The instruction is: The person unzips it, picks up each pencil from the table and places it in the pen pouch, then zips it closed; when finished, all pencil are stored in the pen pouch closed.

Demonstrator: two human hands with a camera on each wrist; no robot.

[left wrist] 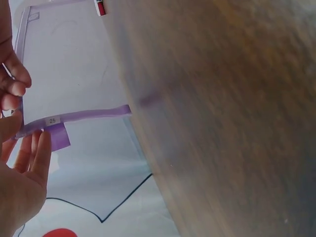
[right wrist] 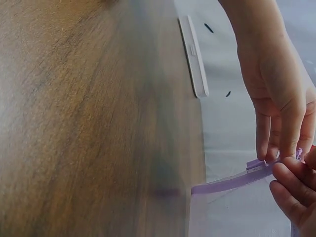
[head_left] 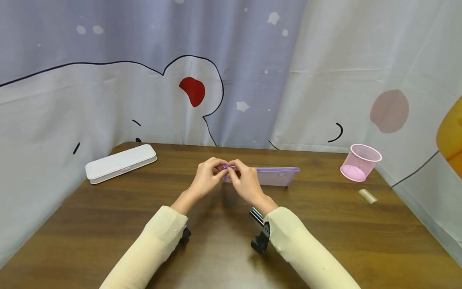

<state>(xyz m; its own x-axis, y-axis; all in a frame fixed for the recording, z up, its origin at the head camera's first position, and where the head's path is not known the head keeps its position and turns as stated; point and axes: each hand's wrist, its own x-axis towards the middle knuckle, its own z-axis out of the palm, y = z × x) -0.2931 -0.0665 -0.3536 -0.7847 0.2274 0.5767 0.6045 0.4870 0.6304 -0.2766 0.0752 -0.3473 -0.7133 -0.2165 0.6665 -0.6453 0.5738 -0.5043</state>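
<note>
A translucent zip pouch (head_left: 276, 178) with purple edging stands on its long side, zipper edge up. My left hand (head_left: 205, 176) pinches its upper left corner between thumb and fingers. Right beside it, my right hand (head_left: 247, 182) pinches the zipper at that same corner, fingertips almost meeting the left ones. In the left wrist view a small white label (left wrist: 52, 120) reading 25 and a purple tab (left wrist: 59, 137) show on the pouch's short edge. The right wrist view has a bit of purple zipper end (right wrist: 299, 154) between the two hands; the fingers hide most of it.
To the left lies a long white case (head_left: 121, 162). A pink mesh pen cup (head_left: 361, 162) stands at the right, with a small beige piece (head_left: 368, 196) in front. Several slim pen-like sticks (head_left: 257, 216) lie by the right wrist. A patterned curtain (head_left: 249, 80) hangs behind the table.
</note>
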